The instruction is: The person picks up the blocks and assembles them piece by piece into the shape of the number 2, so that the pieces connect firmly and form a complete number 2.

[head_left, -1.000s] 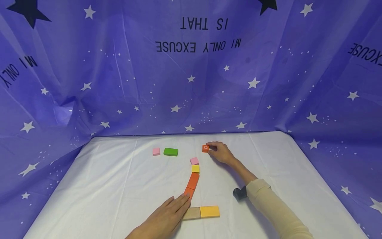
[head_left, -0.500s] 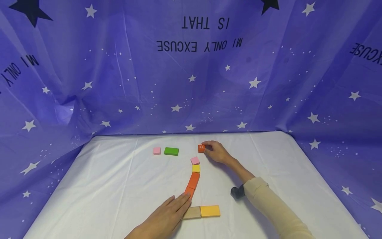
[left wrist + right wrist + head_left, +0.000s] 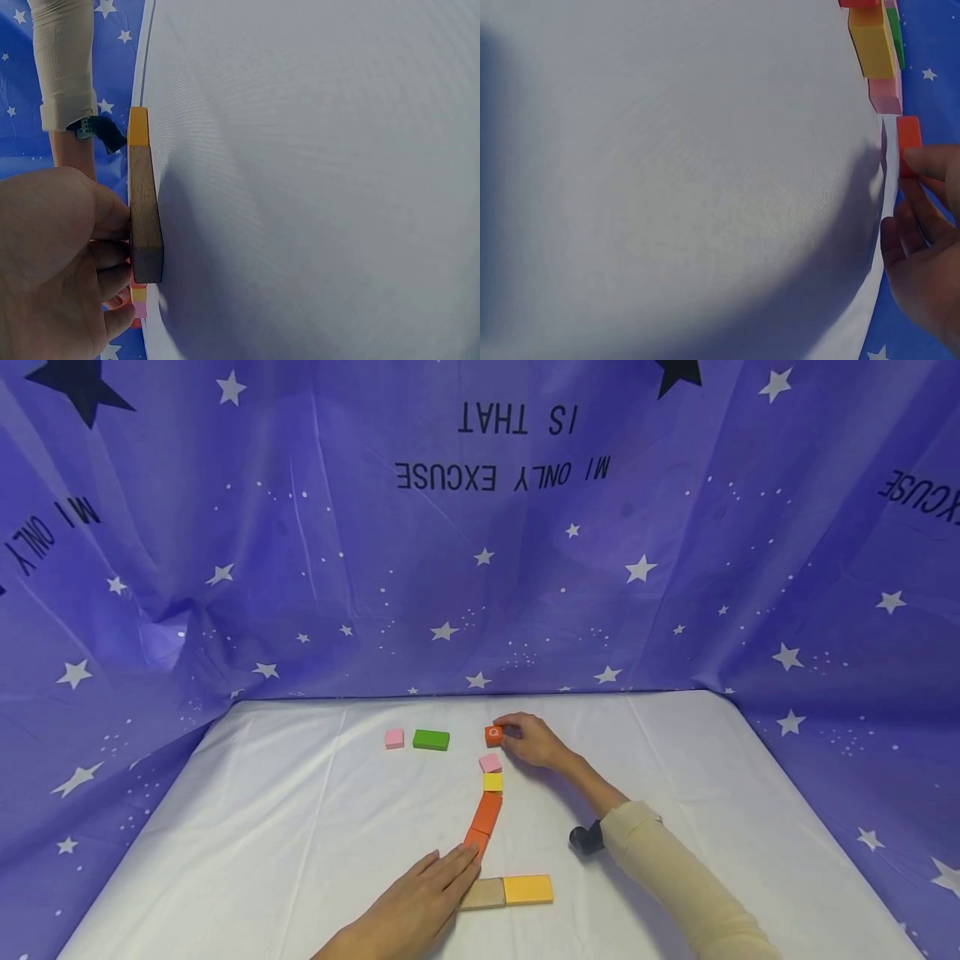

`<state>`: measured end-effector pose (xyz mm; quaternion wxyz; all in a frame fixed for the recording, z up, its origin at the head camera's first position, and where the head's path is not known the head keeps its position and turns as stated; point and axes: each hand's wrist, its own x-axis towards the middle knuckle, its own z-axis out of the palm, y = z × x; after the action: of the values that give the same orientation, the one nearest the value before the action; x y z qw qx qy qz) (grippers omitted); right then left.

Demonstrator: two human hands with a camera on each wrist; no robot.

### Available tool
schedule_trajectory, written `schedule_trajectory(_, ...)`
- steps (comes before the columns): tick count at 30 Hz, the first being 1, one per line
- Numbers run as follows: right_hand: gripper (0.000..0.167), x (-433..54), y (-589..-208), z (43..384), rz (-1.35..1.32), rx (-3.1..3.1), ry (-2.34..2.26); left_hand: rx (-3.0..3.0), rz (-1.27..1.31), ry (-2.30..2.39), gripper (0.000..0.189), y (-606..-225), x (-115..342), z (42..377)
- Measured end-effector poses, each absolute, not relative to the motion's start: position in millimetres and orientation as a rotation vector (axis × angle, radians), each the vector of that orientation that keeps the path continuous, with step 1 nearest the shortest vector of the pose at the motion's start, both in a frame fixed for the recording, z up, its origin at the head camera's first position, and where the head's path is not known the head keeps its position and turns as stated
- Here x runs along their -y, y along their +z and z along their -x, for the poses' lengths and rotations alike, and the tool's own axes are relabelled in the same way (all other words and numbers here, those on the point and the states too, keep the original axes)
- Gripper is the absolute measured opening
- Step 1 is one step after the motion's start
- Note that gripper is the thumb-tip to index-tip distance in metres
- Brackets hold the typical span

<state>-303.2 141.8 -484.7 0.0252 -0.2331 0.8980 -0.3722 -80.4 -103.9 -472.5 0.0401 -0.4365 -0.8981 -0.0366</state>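
Note:
My right hand (image 3: pixel 534 740) pinches a small orange-red block (image 3: pixel 492 736) with a white mark on top, between thumb and fingertips; the right wrist view shows the same red block (image 3: pixel 909 142). It is just beyond a pink block (image 3: pixel 490 763), the far end of a row. Behind that pink block come a yellow block (image 3: pixel 492 782) and two orange-red blocks (image 3: pixel 486 815). My left hand (image 3: pixel 426 897) lies with fingers extended over the nearer orange-red block. Beside it are a plain wooden block (image 3: pixel 483 893), partly covered by the hand, and a yellow-orange block (image 3: pixel 528 890).
A green block (image 3: pixel 431 740) and another pink block (image 3: pixel 394 739) lie at the far left. A dark band-like device (image 3: pixel 587 839) sits at the right cuff. The white-covered table (image 3: pixel 225 827) meets a purple star-printed curtain (image 3: pixel 480 593) at the back.
My right hand has moved left with the orange-red block, bringing it from right of the row to beyond its far end. The left hand has stayed in place.

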Motion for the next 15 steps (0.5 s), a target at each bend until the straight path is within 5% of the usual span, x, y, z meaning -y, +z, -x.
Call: schedule_trajectory(15, 0.039, -133.3, -483.6, 304.6, 0.778, -2.743, -1.11, 2.735, 1.335, -0.117, 0.05, -474.7, 105.0, 80.8)
